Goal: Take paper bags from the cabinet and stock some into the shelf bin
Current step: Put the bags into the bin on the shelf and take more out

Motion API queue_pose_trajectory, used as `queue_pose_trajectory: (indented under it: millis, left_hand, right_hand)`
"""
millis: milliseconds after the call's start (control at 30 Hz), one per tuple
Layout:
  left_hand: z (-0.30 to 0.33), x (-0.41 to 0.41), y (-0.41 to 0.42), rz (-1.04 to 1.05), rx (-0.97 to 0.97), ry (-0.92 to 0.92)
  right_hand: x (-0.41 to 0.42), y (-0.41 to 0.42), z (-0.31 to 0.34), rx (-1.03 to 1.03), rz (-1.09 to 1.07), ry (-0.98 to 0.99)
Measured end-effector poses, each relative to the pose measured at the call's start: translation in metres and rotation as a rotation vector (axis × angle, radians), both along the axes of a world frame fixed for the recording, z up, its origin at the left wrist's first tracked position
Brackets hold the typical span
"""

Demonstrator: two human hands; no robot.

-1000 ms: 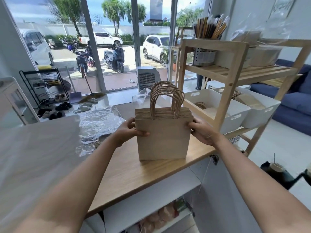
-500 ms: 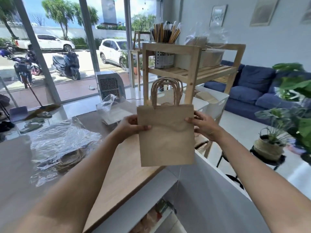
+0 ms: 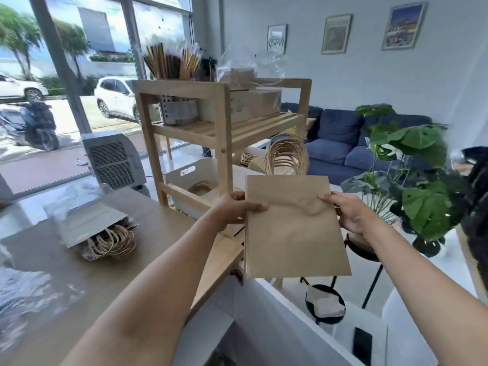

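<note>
A flat stack of brown paper bags (image 3: 293, 228) with twine handles hangs upright in the air past the counter's right end. My left hand (image 3: 235, 208) grips its left edge and my right hand (image 3: 348, 212) grips its right edge. Behind the stack stands a wooden shelf (image 3: 221, 133). A white bin (image 3: 190, 178) on its lower level holds a few bag handles. A second white bin further right is mostly hidden by the stack.
A plastic-wrapped pack of more bags (image 3: 97, 231) lies on the wooden counter (image 3: 169, 233) to the left. Crumpled clear plastic lies at the near left. A large green plant (image 3: 412, 180) on a black stand and a blue sofa (image 3: 340, 143) are to the right.
Both hands lifted the bag stack off the counter and carried it right, beyond the counter's end, toward the shelf's bins. The view swung right with them.
</note>
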State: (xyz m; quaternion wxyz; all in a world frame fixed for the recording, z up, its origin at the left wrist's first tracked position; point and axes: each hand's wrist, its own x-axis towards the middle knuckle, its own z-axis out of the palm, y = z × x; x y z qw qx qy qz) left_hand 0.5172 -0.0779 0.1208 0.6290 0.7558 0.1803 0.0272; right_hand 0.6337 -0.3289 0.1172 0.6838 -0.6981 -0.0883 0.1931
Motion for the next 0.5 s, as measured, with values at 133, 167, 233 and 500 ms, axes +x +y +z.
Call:
queue_pose_trajectory:
  millis: [133,167,233,500]
  left_hand:
    - [-0.002,0.073,-0.011,0.123,-0.123,0.121]
    - [-0.002,0.089,-0.013,0.157,-0.168,0.162]
    - [-0.001,0.114,-0.013,0.222,-0.26,0.201]
    - [0.031,0.178,-0.003,0.428,-0.328,0.212]
  right_hand:
    - [0.093,0.011,-0.006,-0.019,-0.003,0.139]
    - [0.113,0.016,-0.007,-0.046,0.011,0.175]
    - [0.145,0.027,-0.006,-0.091,0.038,0.221]
    - [0.236,0.091,0.011,-0.153,0.193,0.216]
